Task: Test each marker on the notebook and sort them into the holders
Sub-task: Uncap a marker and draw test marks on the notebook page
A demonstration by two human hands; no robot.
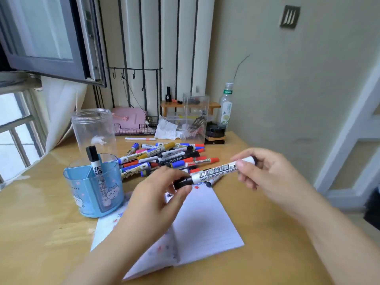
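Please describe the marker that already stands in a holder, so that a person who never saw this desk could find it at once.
Start at the blue holder with cartoon cats, near the left edge of the wooden desk, in front of the clear jar. One whiteboard marker stands upright in it, with a white barrel and its black cap on top. It is the only marker standing; the marker pile lies flat behind the notebook.

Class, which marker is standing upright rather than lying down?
The black-capped whiteboard marker in the blue plastic holder stands cap-up; the others lie piled on the desk.
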